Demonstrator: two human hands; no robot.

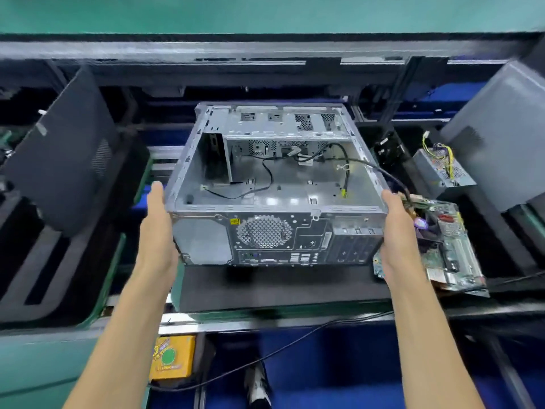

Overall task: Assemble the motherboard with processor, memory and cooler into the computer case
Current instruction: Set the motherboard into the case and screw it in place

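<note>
Case (274, 184): open side up, held square for loading.
Left hand (157, 228): flat, pressed on left wall.
Right hand (396, 231): flat, pressed on right wall.
Motherboard (445, 246): right, outside case.

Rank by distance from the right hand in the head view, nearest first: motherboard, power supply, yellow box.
From the right hand:
1. Motherboard, right beside it, partly under the wrist.
2. Power supply, farther back on the right.
3. Yellow box, low on the left, across the bench.
</note>
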